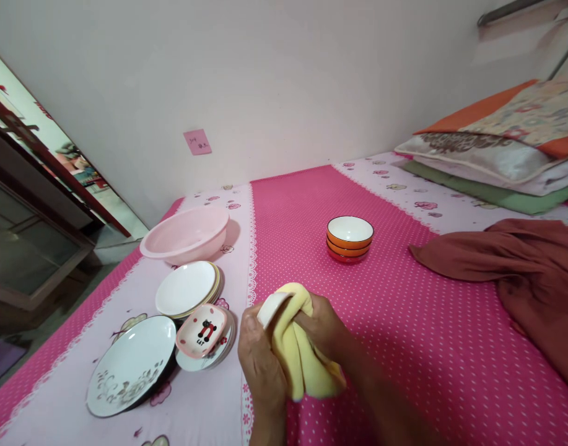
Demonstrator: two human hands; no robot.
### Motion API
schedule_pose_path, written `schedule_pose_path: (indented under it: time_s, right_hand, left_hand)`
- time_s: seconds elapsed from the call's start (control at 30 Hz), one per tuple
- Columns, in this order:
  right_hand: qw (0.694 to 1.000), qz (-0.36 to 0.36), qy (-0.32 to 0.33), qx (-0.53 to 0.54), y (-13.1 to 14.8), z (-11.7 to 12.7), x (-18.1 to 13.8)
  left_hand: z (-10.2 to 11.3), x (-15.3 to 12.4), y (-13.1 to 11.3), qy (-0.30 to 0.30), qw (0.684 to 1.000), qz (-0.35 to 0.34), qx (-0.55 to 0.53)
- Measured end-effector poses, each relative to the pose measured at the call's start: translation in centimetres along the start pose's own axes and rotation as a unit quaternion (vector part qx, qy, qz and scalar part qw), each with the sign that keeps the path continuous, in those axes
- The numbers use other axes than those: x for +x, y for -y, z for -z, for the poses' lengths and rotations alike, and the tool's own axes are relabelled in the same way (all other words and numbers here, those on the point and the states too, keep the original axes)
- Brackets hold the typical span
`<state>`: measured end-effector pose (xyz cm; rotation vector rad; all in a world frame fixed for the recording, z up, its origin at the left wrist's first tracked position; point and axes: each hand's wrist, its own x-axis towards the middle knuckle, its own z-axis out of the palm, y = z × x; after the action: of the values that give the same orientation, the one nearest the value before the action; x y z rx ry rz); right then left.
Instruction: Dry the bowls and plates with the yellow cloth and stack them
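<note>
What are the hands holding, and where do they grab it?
The left hand holds a small white dish by its rim; the right hand grips the yellow cloth wrapped around it.

The small pink dish point(200, 331) reads "CAT"; the wall's pink note point(197, 142) seems illegible.

Count: three stacked orange-rimmed ceramic bowls point(349, 239); one pink plastic basin point(185, 234); one yellow cloth point(298, 350); one small pink cat-printed dish point(200, 331); one large patterned plate point(132, 365); one stack of white plates point(187, 288), number unclear.

Basin point(185, 234) behind plates point(187, 288), bowls point(349, 239) right
</note>
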<state>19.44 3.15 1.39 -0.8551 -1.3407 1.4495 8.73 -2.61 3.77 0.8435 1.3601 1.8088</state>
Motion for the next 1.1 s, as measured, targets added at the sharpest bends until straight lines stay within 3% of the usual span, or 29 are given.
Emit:
schedule_pose_path:
  time_s: [0.1,0.23,0.4,0.53,0.63,0.7,0.77,0.83,1.0,1.1]
  right_hand:
    - [0.995,0.029,-0.029,-0.087,-0.1,1.2,0.2]
    - [0.961,0.06,-0.013,-0.27,1.1,2.5,-0.5]
    - [0.937,0.049,-0.01,-0.346,2.3,2.1,-1.1]
    - [0.969,0.023,-0.03,-0.243,1.9,1.0,-0.9]
    - [0.993,-0.018,-0.027,-0.114,0.9,-0.4,-0.6]
    - [0.997,-0.058,-0.02,-0.047,0.2,-1.4,-0.5]
    - [0.996,-0.09,-0.013,-0.017,-0.3,-1.7,-0.3]
    - [0.996,-0.084,-0.009,-0.037,-0.5,-1.2,-0.1]
    - [0.97,0.018,-0.018,-0.24,0.8,2.3,-0.2]
    - [0.953,0.015,0.009,-0.303,2.2,3.7,-0.6]
  left_hand:
    - [0.4,0.4,-0.6,0.048,0.994,-0.033,0.09]
    - [0.7,0.8,-0.7,0.128,0.977,-0.033,0.165]
    - [0.8,0.7,0.0,0.132,0.973,-0.001,0.191]
    - [0.8,0.5,0.1,0.075,0.993,0.04,0.082]
    - [0.4,0.2,-0.3,-0.014,0.998,0.049,0.021]
    - [0.2,0.1,-0.6,-0.06,0.997,0.052,0.008]
    - [0.3,0.3,-0.6,-0.062,0.996,0.064,-0.003]
    - [0.8,0.8,-0.3,-0.025,0.997,0.078,-0.004]
    - [2.5,2.2,-0.4,0.109,0.986,0.046,0.115]
    - [2.6,2.2,-0.9,0.19,0.967,0.057,0.161]
